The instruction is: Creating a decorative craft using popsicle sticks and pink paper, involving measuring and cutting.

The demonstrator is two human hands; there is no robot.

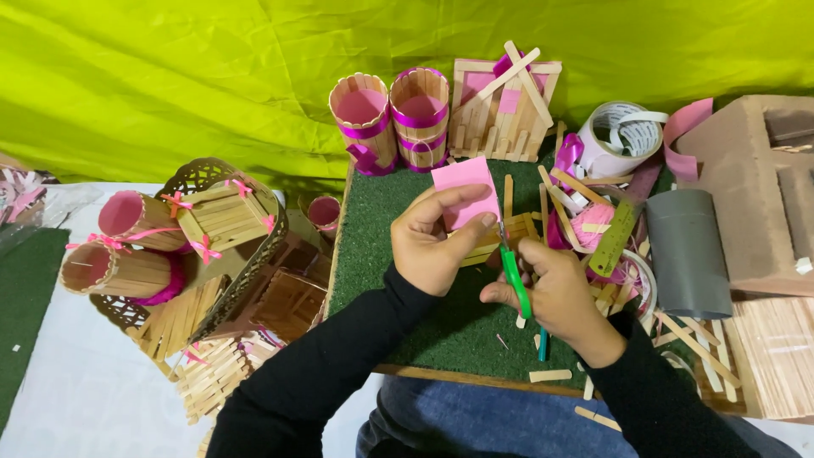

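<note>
My left hand (438, 240) pinches a small pink paper sheet (465, 190) between thumb and fingers, holding it upright over the green turf board (373, 246). My right hand (555, 293) grips green-handled scissors (514, 278), whose blades touch the paper's lower right edge. Loose wooden craft sticks (509, 227) lie on the board just behind both hands. Both arms wear black sleeves.
Two stick-built cups with pink ribbon (392, 120) and a stick frame (505, 110) stand at the board's back. A tape roll (623, 136), green ruler (614, 240), grey tube (687, 252) and brown box (755, 187) sit right. A basket of stick crafts (199, 242) lies left.
</note>
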